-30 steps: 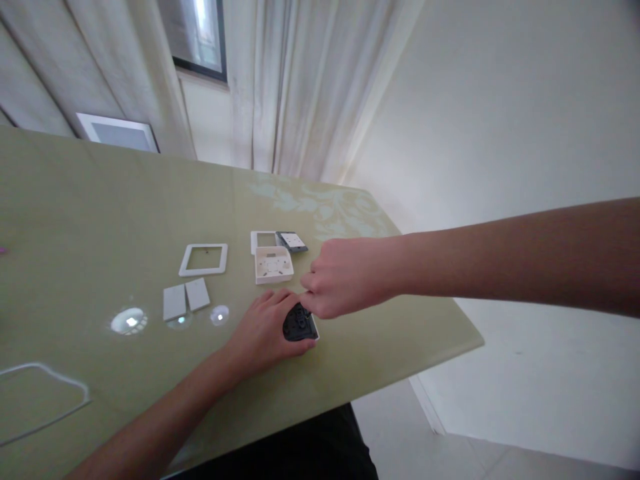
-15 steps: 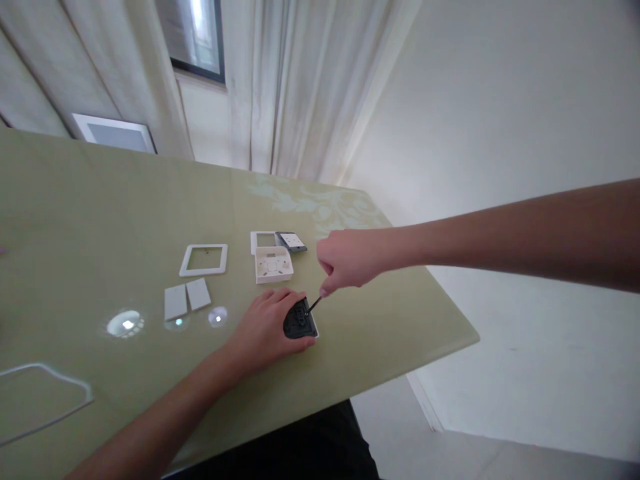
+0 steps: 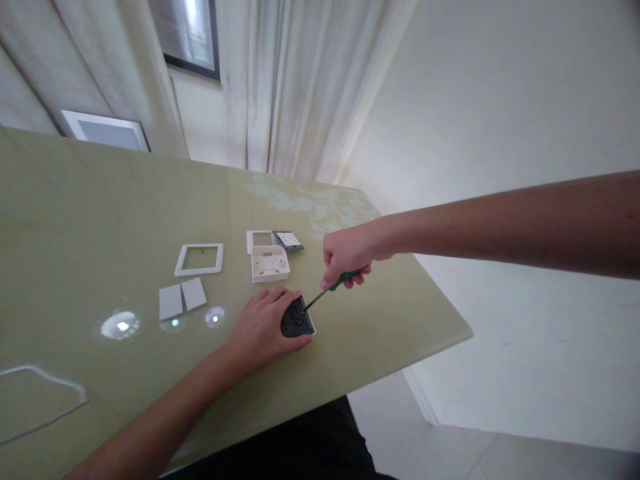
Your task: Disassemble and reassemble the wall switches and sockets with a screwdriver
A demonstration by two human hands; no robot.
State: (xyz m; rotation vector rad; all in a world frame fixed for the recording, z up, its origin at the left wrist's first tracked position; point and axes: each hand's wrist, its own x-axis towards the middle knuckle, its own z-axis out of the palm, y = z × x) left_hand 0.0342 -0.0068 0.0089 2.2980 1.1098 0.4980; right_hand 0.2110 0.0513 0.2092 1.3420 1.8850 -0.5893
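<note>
Centrally, the fingers of the left hand [image 3: 261, 323] clasp the dark plate [image 3: 295, 320] on the tabletop [image 3: 395, 320], while those of the right hand [image 3: 349, 255] grip a screwdriver [image 3: 338, 283] whose tip meets the plate.

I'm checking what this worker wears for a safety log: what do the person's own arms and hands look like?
The left hand and right hand are ungloved. No sleeve shows on either forearm, and no watch or bracelet is visible. Black clothing covers the lap.
</note>
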